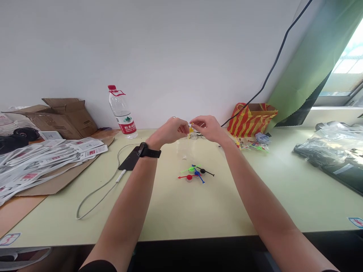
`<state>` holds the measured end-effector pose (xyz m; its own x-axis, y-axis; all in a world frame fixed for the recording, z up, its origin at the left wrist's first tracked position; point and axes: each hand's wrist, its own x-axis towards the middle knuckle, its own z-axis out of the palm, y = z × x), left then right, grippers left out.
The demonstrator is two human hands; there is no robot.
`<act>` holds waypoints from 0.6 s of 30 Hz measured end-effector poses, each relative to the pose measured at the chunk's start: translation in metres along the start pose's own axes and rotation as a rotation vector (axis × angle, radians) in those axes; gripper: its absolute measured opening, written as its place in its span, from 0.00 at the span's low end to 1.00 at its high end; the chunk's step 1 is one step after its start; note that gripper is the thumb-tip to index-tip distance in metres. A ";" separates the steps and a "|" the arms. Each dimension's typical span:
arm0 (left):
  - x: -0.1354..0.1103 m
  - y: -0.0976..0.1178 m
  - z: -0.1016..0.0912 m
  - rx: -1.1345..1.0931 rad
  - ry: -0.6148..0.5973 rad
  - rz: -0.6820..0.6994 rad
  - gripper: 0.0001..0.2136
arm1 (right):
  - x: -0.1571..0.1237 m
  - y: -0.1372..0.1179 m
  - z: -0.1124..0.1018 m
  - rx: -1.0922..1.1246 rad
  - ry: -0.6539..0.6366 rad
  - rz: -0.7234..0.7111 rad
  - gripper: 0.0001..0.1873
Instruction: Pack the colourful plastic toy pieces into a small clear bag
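- Above the table (255, 204), the left hand (170, 131) and right hand (208, 127) meet, fingertips pinched together on a small yellow piece (191, 129).
- Below them lie coloured pins (195, 173): red, green, blue, black.
- A bottle (122, 112) stands left; a striped bag (249, 119) sits right.
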<state>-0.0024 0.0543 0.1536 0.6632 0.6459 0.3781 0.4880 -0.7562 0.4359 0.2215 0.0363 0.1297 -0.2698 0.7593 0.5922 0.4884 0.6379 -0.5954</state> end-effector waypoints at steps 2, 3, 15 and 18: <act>0.000 -0.001 0.000 0.009 -0.009 0.001 0.04 | 0.000 0.001 0.000 0.009 -0.009 0.008 0.11; 0.000 -0.002 0.000 0.018 -0.008 0.002 0.04 | 0.000 0.001 -0.001 0.017 -0.009 0.006 0.11; -0.002 0.004 -0.002 0.068 0.001 0.064 0.05 | 0.000 -0.001 0.002 -0.035 -0.043 -0.052 0.13; -0.002 0.006 -0.002 0.063 -0.008 0.069 0.05 | 0.000 0.001 0.002 -0.028 -0.013 -0.040 0.13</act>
<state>-0.0026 0.0488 0.1572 0.7009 0.5914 0.3989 0.4756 -0.8042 0.3566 0.2207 0.0374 0.1280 -0.3002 0.7348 0.6083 0.5000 0.6643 -0.5557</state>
